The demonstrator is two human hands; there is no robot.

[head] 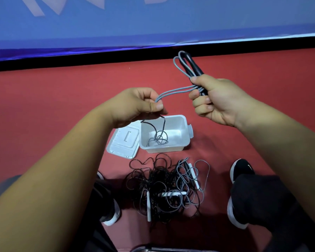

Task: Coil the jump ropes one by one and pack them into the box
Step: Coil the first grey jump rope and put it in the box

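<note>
A grey rope (173, 90) was held between both hands above the red floor (62, 99). By the right hand (218, 100) the black handles (195, 64) and some loops of the rope were gripped together, with the fingers curled round them. The loops and handles stood up above the fist. By the left hand (135, 104) a double strand of the same rope was pinched between thumb and fingers. From under this hand a dark strand hung down into the white box (182, 124), where its lower part was lying in loose loops on the bottom. The box was placed open on the floor, and its lid (124, 140) was laid just beside it, at its left side. Nearer to the person, between the shoes (241, 169), a tangled pile (160, 186) of black and grey ropes with white handles (173, 194) was seen on the floor, apart from the box.
</note>
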